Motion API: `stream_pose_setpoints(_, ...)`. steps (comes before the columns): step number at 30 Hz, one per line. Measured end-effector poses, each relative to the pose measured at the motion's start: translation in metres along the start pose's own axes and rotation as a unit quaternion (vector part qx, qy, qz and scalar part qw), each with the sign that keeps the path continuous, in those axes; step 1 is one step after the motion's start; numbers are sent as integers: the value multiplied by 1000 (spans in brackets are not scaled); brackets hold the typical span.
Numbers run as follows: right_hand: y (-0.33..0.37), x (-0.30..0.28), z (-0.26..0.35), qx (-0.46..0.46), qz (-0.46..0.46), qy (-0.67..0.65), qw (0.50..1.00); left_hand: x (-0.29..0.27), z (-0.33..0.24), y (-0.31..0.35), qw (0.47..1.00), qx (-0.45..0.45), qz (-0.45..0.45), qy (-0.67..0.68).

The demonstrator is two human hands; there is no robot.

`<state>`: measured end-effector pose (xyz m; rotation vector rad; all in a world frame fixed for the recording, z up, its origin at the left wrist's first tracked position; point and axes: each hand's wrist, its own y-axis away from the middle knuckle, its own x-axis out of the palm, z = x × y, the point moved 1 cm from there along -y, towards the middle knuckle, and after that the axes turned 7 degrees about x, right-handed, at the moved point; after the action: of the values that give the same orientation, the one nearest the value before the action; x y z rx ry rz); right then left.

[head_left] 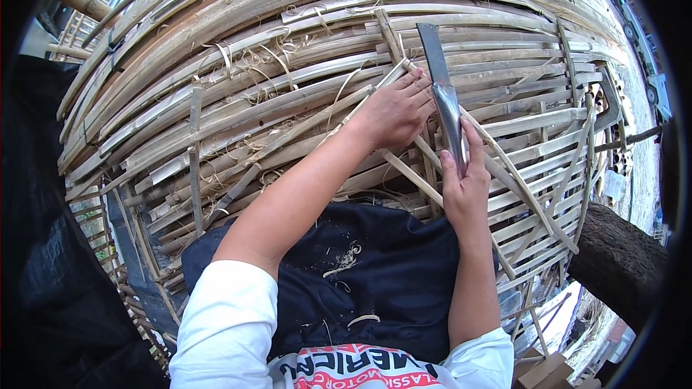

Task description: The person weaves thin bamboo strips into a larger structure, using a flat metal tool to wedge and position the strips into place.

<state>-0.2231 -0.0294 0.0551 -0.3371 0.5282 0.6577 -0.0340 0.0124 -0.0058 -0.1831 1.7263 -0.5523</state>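
My left hand (pixel 398 112) reaches forward with its fingers closed around a thin bamboo strip (pixel 508 162). The strip slants down to the right, passing behind the blade and my right hand. My right hand (pixel 465 180) grips a long knife (pixel 435 54) by its shiny metal handle, thumb on the near side. The grey blade points up and away, close beside my left fingertips. Part of the strip is hidden behind my left fingers and the knife.
Split bamboo slats (pixel 288 75) lie stacked across the front, with curled shavings (pixel 252 65) on them. A dark cloth (pixel 346 266) with shavings covers my lap. A thick dark log (pixel 620 259) stands at the right, and black sheeting (pixel 50 230) hangs at the left.
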Motion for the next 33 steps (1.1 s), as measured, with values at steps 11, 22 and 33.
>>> stream_pose_setpoints(11, 0, 0, -8, -1, 18, -6, 1000, -1, 2, -1, 1000, -15, 7, 8)
stream_pose_setpoints(22, 9, 4, -7, -23, 11, 46, 999, 4, 4, 0, 1000, -12, -19, -11)
stream_pose_setpoints(33, 9, 4, -10, -63, -32, 37, 997, 2, 4, 1, 1000, -7, -12, -5)
